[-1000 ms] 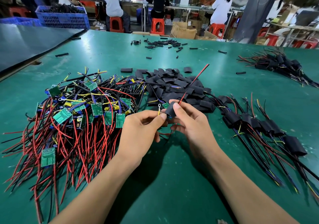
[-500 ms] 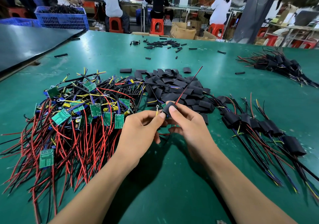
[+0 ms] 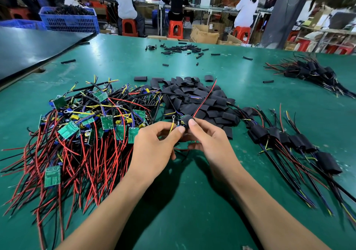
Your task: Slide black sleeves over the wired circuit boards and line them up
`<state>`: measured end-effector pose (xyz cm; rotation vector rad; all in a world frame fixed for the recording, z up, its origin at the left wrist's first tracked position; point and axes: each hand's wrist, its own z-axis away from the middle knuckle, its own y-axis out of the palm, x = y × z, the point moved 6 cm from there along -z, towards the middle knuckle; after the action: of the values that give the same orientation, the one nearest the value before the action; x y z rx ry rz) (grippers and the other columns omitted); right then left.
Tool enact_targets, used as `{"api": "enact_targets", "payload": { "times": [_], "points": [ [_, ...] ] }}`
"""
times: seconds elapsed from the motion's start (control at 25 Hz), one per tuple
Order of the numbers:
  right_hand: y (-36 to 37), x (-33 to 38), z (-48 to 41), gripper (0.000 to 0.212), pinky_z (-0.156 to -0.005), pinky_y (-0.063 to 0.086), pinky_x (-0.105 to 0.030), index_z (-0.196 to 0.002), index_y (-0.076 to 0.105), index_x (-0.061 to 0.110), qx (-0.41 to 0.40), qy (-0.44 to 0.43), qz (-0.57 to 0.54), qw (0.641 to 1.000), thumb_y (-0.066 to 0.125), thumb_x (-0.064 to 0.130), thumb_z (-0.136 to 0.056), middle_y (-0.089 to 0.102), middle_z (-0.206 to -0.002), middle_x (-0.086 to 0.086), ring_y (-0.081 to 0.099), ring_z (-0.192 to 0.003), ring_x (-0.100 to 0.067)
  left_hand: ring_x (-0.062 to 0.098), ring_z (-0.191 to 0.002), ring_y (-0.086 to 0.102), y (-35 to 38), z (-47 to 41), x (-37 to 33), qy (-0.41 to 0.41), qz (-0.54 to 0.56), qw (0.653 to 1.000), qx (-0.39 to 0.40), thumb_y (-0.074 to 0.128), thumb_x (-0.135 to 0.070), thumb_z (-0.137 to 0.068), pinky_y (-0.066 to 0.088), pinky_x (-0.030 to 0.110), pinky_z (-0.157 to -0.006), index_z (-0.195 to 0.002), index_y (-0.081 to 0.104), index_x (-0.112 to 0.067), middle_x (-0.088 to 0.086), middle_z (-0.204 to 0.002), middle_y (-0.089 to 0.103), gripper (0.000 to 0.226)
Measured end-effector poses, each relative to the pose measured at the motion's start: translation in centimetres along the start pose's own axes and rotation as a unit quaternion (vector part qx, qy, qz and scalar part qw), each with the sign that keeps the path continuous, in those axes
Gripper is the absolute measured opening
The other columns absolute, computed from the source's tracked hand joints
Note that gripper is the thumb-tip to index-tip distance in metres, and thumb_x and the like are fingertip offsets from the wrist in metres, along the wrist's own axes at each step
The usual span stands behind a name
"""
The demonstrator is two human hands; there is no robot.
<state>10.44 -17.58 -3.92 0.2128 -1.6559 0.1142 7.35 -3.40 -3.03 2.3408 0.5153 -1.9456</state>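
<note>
Between my two hands sits a wired circuit board partly covered by a black sleeve [image 3: 185, 120]. My left hand [image 3: 154, 145] pinches the board's exposed end, where a yellow ring-terminal wire sticks up. My right hand [image 3: 208, 140] grips the sleeve with thumb on top; a red wire runs up and away from it. A heap of bare green boards with red and black wires [image 3: 81, 130] lies to the left. Loose black sleeves [image 3: 194, 99] are piled behind my hands. Sleeved boards [image 3: 289, 140] lie in a row to the right.
The green table [image 3: 192, 201] has another bundle of sleeved boards [image 3: 308, 72] at far right and scattered short black tubes [image 3: 181, 48] at the back. A dark panel [image 3: 28, 47] lies at far left. People sit on red stools at benches beyond the table.
The sleeve has slid further over the board toward my left hand, and the red wire's tip has dropped lower. Both hands stay in nearly the same place.
</note>
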Motion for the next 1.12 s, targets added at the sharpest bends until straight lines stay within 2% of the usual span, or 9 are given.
{"api": "enact_targets", "payload": {
  "times": [0.12, 0.24, 0.32, 0.44, 0.6, 0.84, 1.0, 1.12],
  "points": [
    [0.0, 0.0, 0.0, 0.016, -0.067, 0.055, -0.020, -0.097, 0.076, 0.036, 0.003, -0.011, 0.006, 1.000, 0.061, 0.033, -0.099, 0.078, -0.097, 0.005, 0.073, -0.089, -0.010, 0.004, -0.031, 0.044, 0.0, 0.1, 0.0, -0.001, -0.009, 1.000, 0.001, 0.070, -0.026, -0.091, 0.032, 0.011, -0.039, -0.085, 0.073, -0.017, -0.011, -0.045, 0.059, 0.010],
    [0.1, 0.0, 0.0, 0.016, -0.067, 0.055, -0.020, -0.098, 0.076, 0.035, 0.010, -0.005, -0.002, 1.000, 0.060, 0.037, -0.097, 0.078, -0.097, 0.003, 0.074, -0.090, -0.012, 0.012, -0.036, 0.050, -0.1, -0.1, 0.3, -0.021, 0.035, 0.999, 0.002, 0.072, -0.025, -0.089, 0.035, 0.016, -0.040, -0.085, 0.072, -0.019, -0.009, -0.060, 0.068, 0.008],
    [0.2, -0.2, 0.1, 0.017, -0.064, 0.053, -0.019, -0.094, 0.077, 0.037, 0.003, 0.002, -0.020, 1.000, 0.060, 0.036, -0.097, 0.078, -0.094, 0.003, 0.073, -0.086, -0.011, 0.015, -0.038, 0.052, 0.0, -0.1, 0.3, -0.033, 0.061, 0.998, 0.007, 0.073, -0.021, -0.088, 0.036, 0.017, -0.039, -0.092, 0.072, -0.018, -0.008, -0.069, 0.070, 0.005],
    [0.8, -0.4, 0.3, 0.018, -0.064, 0.052, -0.018, -0.096, 0.077, 0.034, 0.019, 0.006, -0.023, 1.000, 0.059, 0.035, -0.099, 0.078, -0.093, 0.000, 0.072, -0.084, -0.011, 0.017, -0.037, 0.051, -0.3, -0.2, -0.1, -0.018, 0.080, 0.997, 0.007, 0.072, -0.014, -0.089, 0.036, 0.016, -0.039, -0.104, 0.071, -0.019, -0.010, -0.070, 0.069, 0.016],
    [0.6, -0.2, 0.2, 0.017, -0.068, 0.054, -0.021, -0.096, 0.077, 0.035, 0.022, 0.002, -0.036, 0.999, 0.060, 0.035, -0.098, 0.077, -0.092, 0.002, 0.071, -0.082, -0.010, 0.017, -0.037, 0.051, -0.1, -0.3, 0.0, -0.021, 0.089, 0.995, 0.028, 0.073, -0.010, -0.088, 0.037, 0.014, -0.042, -0.106, 0.073, -0.019, -0.007, -0.074, 0.073, 0.020],
    [0.3, -0.4, -0.3, 0.023, -0.065, 0.053, -0.022, -0.094, 0.079, 0.026, 0.006, 0.028, -0.077, 0.997, 0.057, 0.030, -0.101, 0.076, -0.090, 0.001, 0.071, -0.080, -0.013, 0.014, -0.037, 0.047, 0.1, -0.1, -0.2, -0.013, 0.088, 0.996, 0.030, 0.073, -0.004, -0.086, 0.039, 0.018, -0.039, -0.094, 0.077, -0.014, -0.002, -0.083, 0.078, 0.013],
    [-0.1, -0.6, -0.4, 0.014, -0.062, 0.053, -0.021, -0.095, 0.077, 0.021, 0.004, 0.046, -0.099, 0.994, 0.063, 0.024, -0.098, 0.077, -0.092, -0.001, 0.071, -0.079, -0.014, 0.017, -0.037, 0.050, 0.3, -0.1, 0.1, -0.013, 0.061, 0.998, 0.015, 0.076, -0.005, -0.084, 0.042, 0.021, -0.040, -0.089, 0.073, -0.015, -0.003, -0.083, 0.077, 0.012],
    [-0.2, -0.4, -0.4, 0.013, -0.065, 0.054, -0.022, -0.103, 0.074, 0.022, 0.012, 0.034, -0.074, 0.997, 0.065, 0.017, -0.096, 0.077, -0.095, 0.002, 0.071, -0.083, -0.012, 0.017, -0.034, 0.050, 0.1, 0.0, 0.4, -0.027, 0.062, 0.998, 0.003, 0.078, -0.007, -0.082, 0.039, 0.019, -0.038, -0.084, 0.067, -0.016, 0.000, -0.079, 0.076, 0.014]
  ]
}}
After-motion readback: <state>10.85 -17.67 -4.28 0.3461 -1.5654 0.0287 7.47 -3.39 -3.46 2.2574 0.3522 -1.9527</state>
